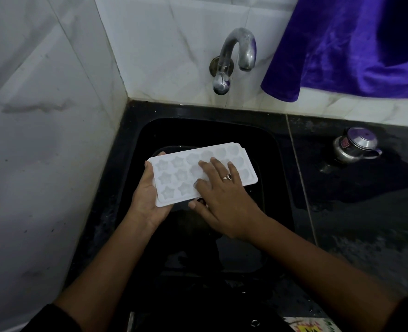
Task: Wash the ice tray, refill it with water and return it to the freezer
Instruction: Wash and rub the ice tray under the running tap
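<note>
At about nine o'clock of the black sink basin (136,149), the left hand (148,195) cups the short end of the white plastic ice tray with star-shaped and round moulds (174,174): palm under its near corner, thumb on the upper edge at the far corner, fingers hidden beneath. The tray hangs over the middle of the basin, tilted slightly, its long side running toward two o'clock. The right hand (222,195) lies flat on top of it with fingers spread, fingertips (201,164) pressed into the middle moulds, a ring with a dark stone (227,176) on one finger; it pinches nothing. This looks like rubbing the cavities clean.

As a judgement, the tray is light and thin, probably a little flexible, and likely slick when wet. It is best held by the flat rim at both short ends, kept level once filled, since twisting would spill water.

At twelve o'clock, a curved chrome wall tap (236,56) stands above the basin; no water is seen running. At one o'clock hangs a purple velvety cloth (342,49). At three o'clock, on the dark counter (366,224), sits a small steel lidded pot (356,144) bearing a red label too small to read. At five o'clock a printed scrap with yellow lettering (310,327) is cut off and illegible.
</note>
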{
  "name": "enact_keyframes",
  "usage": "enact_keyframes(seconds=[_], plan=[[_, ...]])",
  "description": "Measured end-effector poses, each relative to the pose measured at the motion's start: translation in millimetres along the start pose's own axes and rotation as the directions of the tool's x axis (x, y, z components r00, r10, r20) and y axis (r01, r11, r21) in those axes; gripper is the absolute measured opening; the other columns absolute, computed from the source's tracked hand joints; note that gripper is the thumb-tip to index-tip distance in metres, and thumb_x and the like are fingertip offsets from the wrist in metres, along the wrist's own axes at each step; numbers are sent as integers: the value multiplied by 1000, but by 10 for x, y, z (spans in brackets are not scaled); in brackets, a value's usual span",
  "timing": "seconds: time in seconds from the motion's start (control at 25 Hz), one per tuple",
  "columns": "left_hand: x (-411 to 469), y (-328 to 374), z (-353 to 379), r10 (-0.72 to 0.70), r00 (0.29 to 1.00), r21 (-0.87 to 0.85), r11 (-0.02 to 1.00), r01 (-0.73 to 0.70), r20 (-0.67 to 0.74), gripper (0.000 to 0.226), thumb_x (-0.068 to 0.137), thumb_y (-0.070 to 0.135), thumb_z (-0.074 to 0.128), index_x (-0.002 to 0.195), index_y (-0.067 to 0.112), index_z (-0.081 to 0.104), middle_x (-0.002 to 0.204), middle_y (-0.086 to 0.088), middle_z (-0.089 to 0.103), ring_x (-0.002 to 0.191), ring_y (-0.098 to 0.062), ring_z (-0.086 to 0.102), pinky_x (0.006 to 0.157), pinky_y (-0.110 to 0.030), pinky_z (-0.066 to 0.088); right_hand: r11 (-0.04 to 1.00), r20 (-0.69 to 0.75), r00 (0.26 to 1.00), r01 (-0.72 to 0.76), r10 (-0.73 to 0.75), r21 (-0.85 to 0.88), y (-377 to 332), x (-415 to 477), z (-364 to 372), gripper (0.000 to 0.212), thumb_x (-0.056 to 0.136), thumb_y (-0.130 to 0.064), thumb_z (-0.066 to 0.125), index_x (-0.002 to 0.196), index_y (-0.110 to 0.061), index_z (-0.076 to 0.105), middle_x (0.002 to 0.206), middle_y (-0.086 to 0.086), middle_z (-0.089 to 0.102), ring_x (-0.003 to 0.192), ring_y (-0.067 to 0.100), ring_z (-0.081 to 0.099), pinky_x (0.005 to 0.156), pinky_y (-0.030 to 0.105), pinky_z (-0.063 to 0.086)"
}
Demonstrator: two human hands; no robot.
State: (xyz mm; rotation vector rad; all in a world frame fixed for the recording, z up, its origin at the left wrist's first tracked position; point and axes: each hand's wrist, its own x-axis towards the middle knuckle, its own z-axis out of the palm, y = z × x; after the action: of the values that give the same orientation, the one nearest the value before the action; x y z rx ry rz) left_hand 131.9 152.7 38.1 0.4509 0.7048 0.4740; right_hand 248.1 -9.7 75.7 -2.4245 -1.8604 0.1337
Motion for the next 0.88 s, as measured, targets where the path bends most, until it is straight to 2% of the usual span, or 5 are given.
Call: enact_keyframes(seconds=[0.12,0.32,0.48,0.72,0.88], plan=[[-15,41,12,5,1000,-22,1000,-5,6,49,108,54,34,126,28,72,133,-15,69,119,-36,69,100,-60,54,1000,-17,1000,16,-16,-6,128,-60,-34,49,107,-56,26,140,-31,51,167,17,25,157,41,13,124,66,11],[-22,17,70,3,1000,-16,1000,-2,30,48,109,53,32,138,27,59,134,-15,69,118,-35,70,97,-58,55,1000,10,1000,9,-8,-27,1,-33,-7,54,106,-55,25,137,-20,52,167,18,24,158,40,12,123,65,13],[-18,44,50,9,1000,-31,999,-9,27,47,109,52,32,135,26,62,131,-14,71,115,-33,72,89,-54,61,999,-23,999,-35,35,15,120,-5,-92,47,107,-53,26,136,-30,54,167,18,24,158,41,11,123,66,11],[-12,68,12,-8,999,-39,999,10,53,49,109,54,33,140,26,59,137,-16,67,122,-37,67,99,-59,55,999,-6,999,33,-33,-39,106,-48,-51,48,108,-53,27,143,-29,50,166,18,25,157,41,13,124,66,12],[16,17,12,-19,999,-51,998,21,44,51,108,55,33,144,26,57,140,-17,65,126,-38,65,100,-59,54,999,-5,999,-32,32,15,10,56,-76,46,107,-54,27,130,-23,54,166,18,26,158,41,12,123,66,14]])
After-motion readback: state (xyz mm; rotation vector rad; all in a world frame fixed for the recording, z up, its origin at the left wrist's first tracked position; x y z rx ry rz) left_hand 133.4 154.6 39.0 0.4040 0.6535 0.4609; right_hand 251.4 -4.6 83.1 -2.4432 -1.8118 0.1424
